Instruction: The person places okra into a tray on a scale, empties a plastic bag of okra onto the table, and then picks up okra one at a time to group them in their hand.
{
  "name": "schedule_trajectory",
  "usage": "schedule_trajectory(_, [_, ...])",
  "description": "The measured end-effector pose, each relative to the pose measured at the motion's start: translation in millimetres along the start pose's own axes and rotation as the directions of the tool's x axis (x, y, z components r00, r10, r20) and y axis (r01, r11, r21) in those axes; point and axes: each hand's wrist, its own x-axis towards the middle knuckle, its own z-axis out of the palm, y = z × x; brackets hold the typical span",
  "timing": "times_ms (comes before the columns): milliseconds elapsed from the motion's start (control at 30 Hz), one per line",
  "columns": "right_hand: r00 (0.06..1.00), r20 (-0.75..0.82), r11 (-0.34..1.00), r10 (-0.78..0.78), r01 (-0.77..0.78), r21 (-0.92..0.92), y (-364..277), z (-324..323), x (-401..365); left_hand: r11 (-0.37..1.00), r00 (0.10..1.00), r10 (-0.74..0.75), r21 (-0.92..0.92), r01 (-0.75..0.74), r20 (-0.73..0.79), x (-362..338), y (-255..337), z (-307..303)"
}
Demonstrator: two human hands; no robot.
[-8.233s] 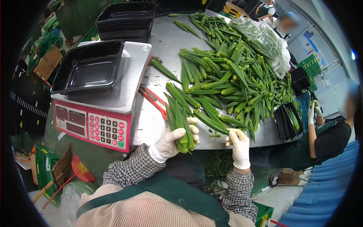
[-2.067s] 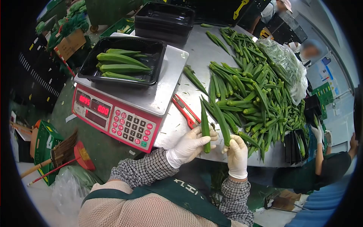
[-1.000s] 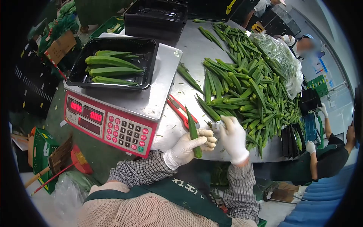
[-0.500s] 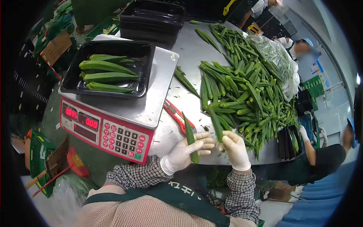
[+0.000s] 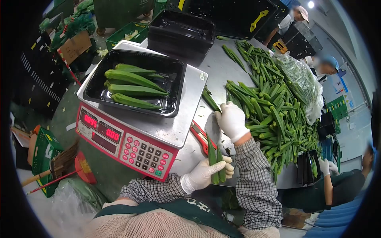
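Observation:
My left hand (image 5: 199,177), in a white glove, is closed around two okra pods (image 5: 212,158) held side by side with their tips up. Further forward, my gloved right hand (image 5: 233,122) pinches the lower end of a single okra pod (image 5: 210,100) lying beside the scale. Its fingertips are partly hidden. To its right spreads a large heap of okra (image 5: 274,113). A black tray (image 5: 180,93) with several okra pods inside rests on the scale's metal plate (image 5: 194,95).
The red scale (image 5: 131,144) has lit digits and a keypad. Red-handled cutters (image 5: 202,137) lie beside it on the metal table (image 5: 222,59). Stacked black trays (image 5: 180,39) stand behind. A clear plastic bag (image 5: 305,87) touches the heap. Other people work at the right.
My right hand has moved forward to the pod beside the scale. The pod it held is now with the other in my left hand. The view has shifted.

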Motion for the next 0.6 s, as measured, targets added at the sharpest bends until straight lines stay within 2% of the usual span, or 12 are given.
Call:
schedule_trajectory(67, [0.998,0.055,0.998,0.036,-0.033,-0.044,1,10,6,1.0,1.0,-0.003,0.001,0.003,0.008,0,1,1])
schedule_trajectory(133, [0.994,-0.059,0.964,0.09,-0.072,0.256,13,-1,-6,1.0,1.0,-0.007,0.013,0.007,0.015,0,2,0])
schedule_trajectory(167, [0.978,-0.148,0.927,0.146,-0.083,0.366,20,-14,-14,1.0,1.0,-0.012,0.012,0.012,0.014,0,2,0])
schedule_trajectory(233, [0.944,-0.223,0.831,0.243,-0.084,0.551,34,-49,-42,1.0,1.0,-0.019,0.008,0.019,0.015,-1,0,-2])
schedule_trajectory(267, [0.93,-0.098,0.721,0.355,-0.206,0.662,39,-70,-56,1.0,1.0,-0.022,0.008,0.022,0.022,0,-1,-2])
schedule_trajectory(333, [0.924,-0.107,0.697,0.366,-0.196,0.689,53,-97,-90,0.999,0.999,-0.036,0.01,0.035,0.027,-1,-1,-2])
schedule_trajectory(400, [0.878,0.034,0.581,0.478,-0.345,0.737,55,-117,-124,0.999,0.999,-0.042,0.011,0.042,0.018,-1,1,-1])
schedule_trajectory(467, [0.872,0.132,0.5,0.471,-0.387,0.775,61,-118,-153,0.999,1.0,-0.025,0.019,0.025,0.018,-1,1,-1])
schedule_trajectory(533, [0.9,0.118,0.576,0.42,-0.365,0.732,54,-110,-169,0.999,1.0,-0.025,0.028,0.025,0.014,-1,2,0])
schedule_trajectory(567, [0.922,0.085,0.663,0.377,-0.333,0.671,50,-100,-173,0.999,1.0,-0.021,0.03,0.02,0.015,-1,2,1])
schedule_trajectory(600, [0.869,0.185,0.539,0.459,-0.438,0.719,49,-92,-180,0.999,1.0,-0.014,0.033,0.014,0.008,-1,2,1])
